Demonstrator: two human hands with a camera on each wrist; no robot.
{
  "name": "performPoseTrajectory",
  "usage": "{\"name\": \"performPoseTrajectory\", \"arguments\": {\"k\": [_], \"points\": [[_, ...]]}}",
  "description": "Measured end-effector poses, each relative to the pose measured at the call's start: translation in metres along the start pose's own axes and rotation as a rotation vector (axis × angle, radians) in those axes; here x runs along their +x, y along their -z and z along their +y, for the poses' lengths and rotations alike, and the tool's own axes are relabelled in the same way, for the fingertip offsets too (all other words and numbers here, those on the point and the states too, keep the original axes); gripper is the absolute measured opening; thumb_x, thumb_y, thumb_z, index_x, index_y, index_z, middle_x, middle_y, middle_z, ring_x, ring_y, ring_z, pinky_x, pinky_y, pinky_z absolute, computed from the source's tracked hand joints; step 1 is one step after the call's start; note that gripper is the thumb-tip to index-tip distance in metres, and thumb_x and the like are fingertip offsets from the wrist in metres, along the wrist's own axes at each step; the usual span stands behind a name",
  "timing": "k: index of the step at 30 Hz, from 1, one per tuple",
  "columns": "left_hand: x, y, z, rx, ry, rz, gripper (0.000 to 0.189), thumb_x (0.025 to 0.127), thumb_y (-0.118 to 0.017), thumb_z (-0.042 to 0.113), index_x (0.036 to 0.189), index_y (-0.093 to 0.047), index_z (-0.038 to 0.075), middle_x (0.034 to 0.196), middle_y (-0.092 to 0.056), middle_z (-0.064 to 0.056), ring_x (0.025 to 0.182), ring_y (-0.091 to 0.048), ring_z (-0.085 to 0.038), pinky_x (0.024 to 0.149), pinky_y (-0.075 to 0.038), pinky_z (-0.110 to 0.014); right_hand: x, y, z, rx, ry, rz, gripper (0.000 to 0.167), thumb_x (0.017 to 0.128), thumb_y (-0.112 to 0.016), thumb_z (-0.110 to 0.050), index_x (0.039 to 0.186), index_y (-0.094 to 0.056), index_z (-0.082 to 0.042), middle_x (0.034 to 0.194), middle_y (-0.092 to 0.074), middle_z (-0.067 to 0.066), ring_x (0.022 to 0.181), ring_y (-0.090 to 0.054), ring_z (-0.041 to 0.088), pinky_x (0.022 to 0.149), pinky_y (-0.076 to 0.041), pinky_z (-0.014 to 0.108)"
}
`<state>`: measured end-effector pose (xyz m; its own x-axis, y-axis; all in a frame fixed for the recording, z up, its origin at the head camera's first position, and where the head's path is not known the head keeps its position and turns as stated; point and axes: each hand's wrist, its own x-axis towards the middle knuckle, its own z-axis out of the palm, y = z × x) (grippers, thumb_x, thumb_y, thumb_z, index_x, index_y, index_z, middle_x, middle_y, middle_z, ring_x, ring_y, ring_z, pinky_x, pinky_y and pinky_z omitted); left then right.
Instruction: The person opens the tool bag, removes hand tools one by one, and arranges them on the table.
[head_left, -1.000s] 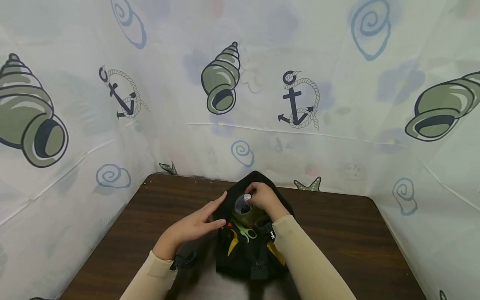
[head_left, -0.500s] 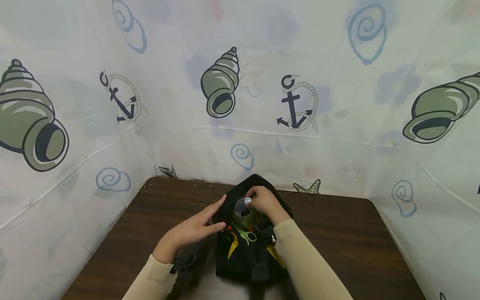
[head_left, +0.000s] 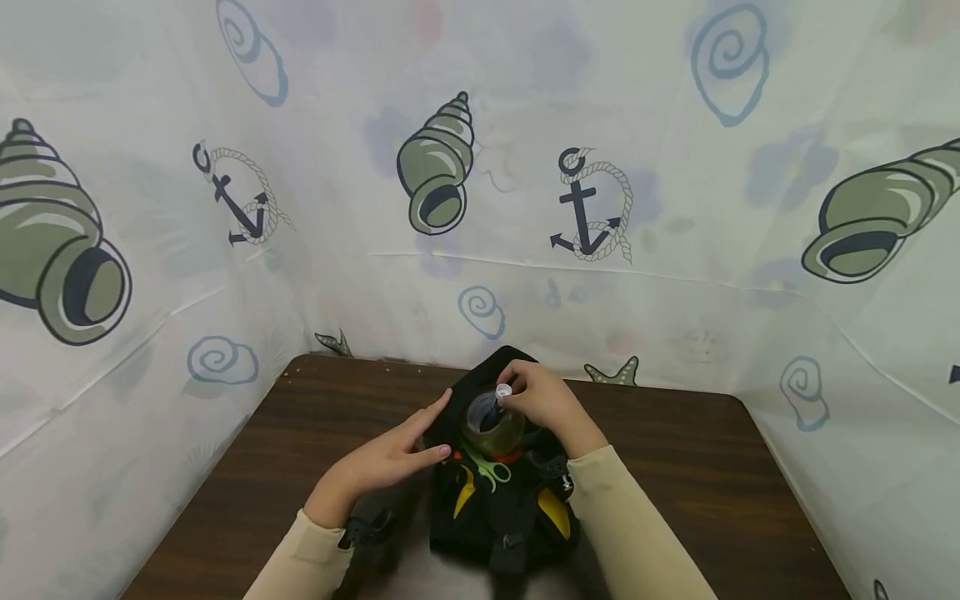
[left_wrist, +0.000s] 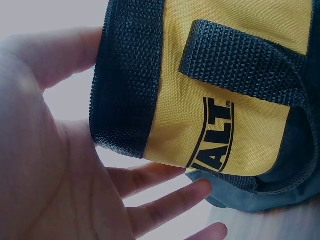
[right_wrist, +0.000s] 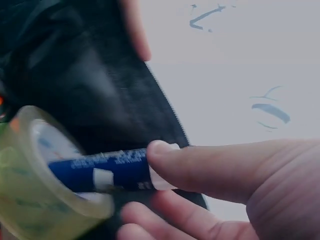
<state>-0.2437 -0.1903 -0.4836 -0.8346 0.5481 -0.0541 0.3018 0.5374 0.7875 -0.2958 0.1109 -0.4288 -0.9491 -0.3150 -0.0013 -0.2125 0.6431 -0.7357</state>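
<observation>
A black tool bag (head_left: 457, 533) with yellow panels (left_wrist: 175, 115) stands with its mouth unzipped. Inside its mouth sits a roll of clear packing tape (head_left: 501, 439). My right hand (head_left: 551, 404) pinches the white-capped end of a blue glue stick (right_wrist: 130, 170) between thumb and fingers. The other end of the stick lies within the tape roll's hole in the right wrist view. At the bag's left side is my left hand (head_left: 382, 467), fingers extended and touching the bag. Green-handled scissors (head_left: 483, 464) stick out in front of the tape.
Beneath the bag is a dark wood-grain table (head_left: 675, 467). A white cloth backdrop (head_left: 337, 208) printed with shells and anchors hangs around its back and sides. A black strap (head_left: 510, 546) hangs down the bag's front, and orange bits show beside the scissors.
My right hand has shifted slightly to the right with the glue stick, which now leans more to the right. The left hand stays at the bag's side.
</observation>
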Motion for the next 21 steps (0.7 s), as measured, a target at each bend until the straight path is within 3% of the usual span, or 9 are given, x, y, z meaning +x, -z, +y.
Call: {"name": "performPoseTrajectory", "arguments": {"k": [7, 15, 21], "points": [[-0.001, -0.001, 0.000, 0.008, -0.028, 0.003, 0.088, 0.110, -0.060, 0.055, 0.175, -0.003, 0.045, 0.185, -0.007, 0.006, 0.172, -0.009, -0.034, 0.132, -0.021, -0.070, -0.020, 0.032, -0.005, 0.082, 0.022, 0.027, 0.018, 0.102, -0.079, -0.022, 0.118, -0.073, -0.016, 0.107, -0.072, 0.010, 0.093, -0.071, 0.032, 0.079, -0.062, 0.037], [0.000, -0.001, 0.001, 0.022, -0.029, 0.004, 0.087, 0.110, -0.059, 0.056, 0.174, -0.001, 0.046, 0.185, -0.006, 0.005, 0.171, -0.011, -0.034, 0.131, -0.024, -0.069, -0.048, 0.056, 0.004, 0.035, 0.026, 0.211, 0.025, 0.104, -0.077, -0.032, 0.126, -0.071, -0.023, 0.115, -0.072, 0.008, 0.105, -0.070, 0.027, 0.091, -0.060, 0.047], [0.001, -0.001, 0.001, 0.017, -0.036, -0.001, 0.089, 0.110, -0.060, 0.056, 0.175, -0.001, 0.043, 0.185, -0.005, 0.005, 0.171, -0.011, -0.033, 0.132, -0.023, -0.069, -0.070, 0.066, 0.014, 0.161, 0.055, 0.334, 0.028, 0.105, -0.077, -0.035, 0.128, -0.069, -0.020, 0.123, -0.070, 0.010, 0.101, -0.075, 0.024, 0.081, -0.060, 0.035]]}}
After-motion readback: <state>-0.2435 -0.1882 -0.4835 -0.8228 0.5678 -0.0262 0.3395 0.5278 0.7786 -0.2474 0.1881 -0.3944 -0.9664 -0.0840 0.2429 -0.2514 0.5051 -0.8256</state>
